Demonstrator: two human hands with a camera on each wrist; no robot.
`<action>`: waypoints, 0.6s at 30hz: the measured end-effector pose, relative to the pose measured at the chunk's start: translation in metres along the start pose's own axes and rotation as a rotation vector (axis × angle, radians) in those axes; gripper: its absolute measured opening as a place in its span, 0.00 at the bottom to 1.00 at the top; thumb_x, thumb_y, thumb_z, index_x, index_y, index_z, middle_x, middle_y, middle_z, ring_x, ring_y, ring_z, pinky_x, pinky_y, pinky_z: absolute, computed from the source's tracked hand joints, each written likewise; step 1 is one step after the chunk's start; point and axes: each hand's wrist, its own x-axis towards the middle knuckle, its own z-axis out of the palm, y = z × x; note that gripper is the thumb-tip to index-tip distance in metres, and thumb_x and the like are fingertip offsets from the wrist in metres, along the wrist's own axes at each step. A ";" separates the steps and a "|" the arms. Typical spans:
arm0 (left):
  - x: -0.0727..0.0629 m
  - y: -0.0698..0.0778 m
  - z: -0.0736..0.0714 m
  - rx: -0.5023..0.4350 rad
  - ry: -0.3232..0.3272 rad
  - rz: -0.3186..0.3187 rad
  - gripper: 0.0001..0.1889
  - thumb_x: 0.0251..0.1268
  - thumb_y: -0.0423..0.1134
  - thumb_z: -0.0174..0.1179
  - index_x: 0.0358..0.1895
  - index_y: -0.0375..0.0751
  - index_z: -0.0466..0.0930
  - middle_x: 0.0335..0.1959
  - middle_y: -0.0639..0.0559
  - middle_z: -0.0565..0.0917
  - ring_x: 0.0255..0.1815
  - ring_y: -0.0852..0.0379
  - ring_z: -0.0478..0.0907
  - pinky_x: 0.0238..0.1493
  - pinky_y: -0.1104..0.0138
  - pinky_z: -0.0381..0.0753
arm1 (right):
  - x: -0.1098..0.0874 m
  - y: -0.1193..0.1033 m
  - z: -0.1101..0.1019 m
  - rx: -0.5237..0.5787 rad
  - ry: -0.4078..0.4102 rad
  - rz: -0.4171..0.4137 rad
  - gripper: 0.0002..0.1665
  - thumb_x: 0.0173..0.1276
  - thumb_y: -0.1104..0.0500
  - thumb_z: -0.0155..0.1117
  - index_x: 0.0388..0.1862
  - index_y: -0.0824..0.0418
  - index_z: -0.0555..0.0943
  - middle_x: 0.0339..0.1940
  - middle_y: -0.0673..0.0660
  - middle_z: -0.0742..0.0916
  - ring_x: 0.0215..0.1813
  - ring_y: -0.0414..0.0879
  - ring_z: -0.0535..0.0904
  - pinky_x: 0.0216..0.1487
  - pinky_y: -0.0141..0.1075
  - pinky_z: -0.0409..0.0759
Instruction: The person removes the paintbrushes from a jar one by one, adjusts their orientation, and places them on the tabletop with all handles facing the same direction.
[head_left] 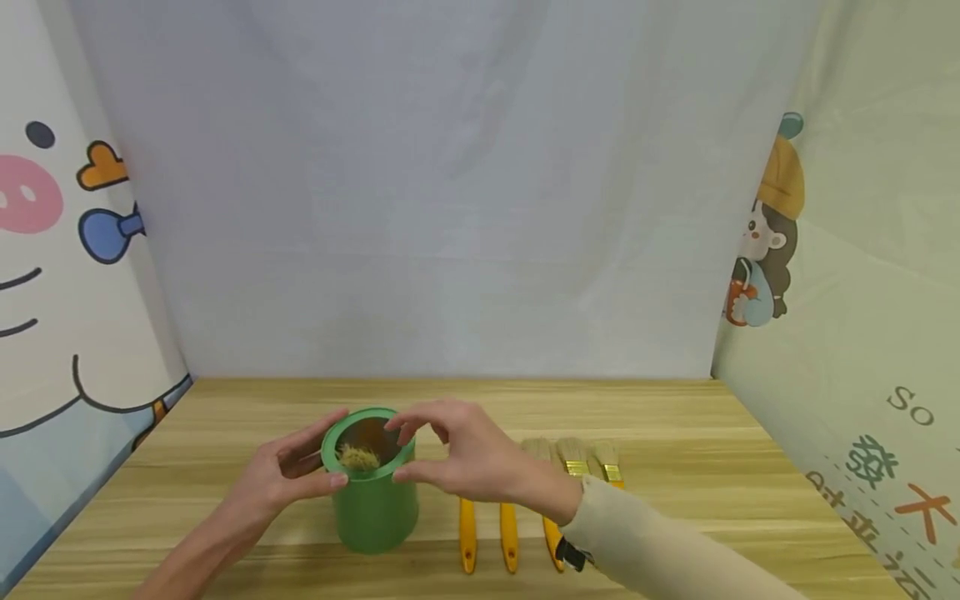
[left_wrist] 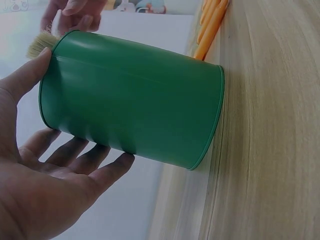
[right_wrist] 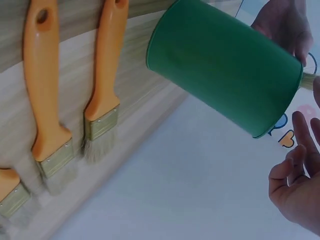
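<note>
A green can [head_left: 375,517] stands upright on the table, its open top facing up. My left hand [head_left: 273,475] holds it from the left, thumb at the rim and fingers along the far side. Pale bristles of a paintbrush [head_left: 358,457] show inside the mouth, and they stick out past the rim in the left wrist view [left_wrist: 42,45]. The brush's handle is hidden in the can. On the right of the opening is my right hand [head_left: 468,450], its fingers loosely bent and spread with nothing between them. Its fingertips overlap the rim in the head view.
Several paintbrushes with orange handles [head_left: 509,537] lie in a row right of the can, bristles pointing away; my right forearm covers part of them. A pale cloth [head_left: 450,208] hangs behind the wooden table [head_left: 247,400], with printed cloths at both sides.
</note>
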 end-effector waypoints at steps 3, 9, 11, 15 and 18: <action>0.000 -0.001 0.000 -0.009 -0.005 -0.001 0.39 0.75 0.35 0.65 0.85 0.45 0.59 0.79 0.34 0.65 0.75 0.29 0.66 0.59 0.59 0.82 | 0.007 -0.004 0.006 -0.050 0.004 -0.030 0.26 0.63 0.58 0.83 0.59 0.59 0.86 0.43 0.48 0.89 0.39 0.39 0.74 0.40 0.30 0.68; 0.000 0.000 0.000 -0.012 0.000 -0.015 0.39 0.75 0.35 0.65 0.85 0.46 0.60 0.80 0.36 0.64 0.76 0.30 0.66 0.59 0.60 0.82 | 0.015 -0.006 0.016 -0.153 -0.034 -0.033 0.24 0.67 0.55 0.81 0.59 0.56 0.86 0.44 0.47 0.91 0.46 0.37 0.80 0.51 0.30 0.75; 0.000 0.000 0.000 -0.010 -0.003 -0.011 0.39 0.75 0.35 0.65 0.85 0.46 0.59 0.80 0.35 0.63 0.76 0.29 0.65 0.59 0.60 0.83 | 0.016 -0.005 0.019 -0.182 -0.038 -0.032 0.22 0.69 0.53 0.79 0.60 0.55 0.86 0.45 0.47 0.91 0.48 0.36 0.81 0.54 0.29 0.76; -0.001 0.000 0.001 -0.006 -0.006 0.000 0.39 0.75 0.35 0.64 0.85 0.44 0.58 0.80 0.34 0.63 0.76 0.28 0.65 0.58 0.60 0.83 | 0.020 -0.004 0.022 -0.189 -0.039 -0.035 0.19 0.72 0.54 0.76 0.59 0.55 0.86 0.45 0.48 0.92 0.48 0.36 0.83 0.51 0.28 0.78; -0.001 0.002 0.002 0.007 -0.004 -0.017 0.39 0.75 0.36 0.65 0.85 0.45 0.59 0.80 0.34 0.63 0.76 0.28 0.64 0.60 0.56 0.82 | 0.023 -0.003 0.023 -0.160 -0.029 -0.024 0.16 0.73 0.57 0.75 0.58 0.57 0.87 0.45 0.50 0.92 0.47 0.35 0.84 0.48 0.28 0.80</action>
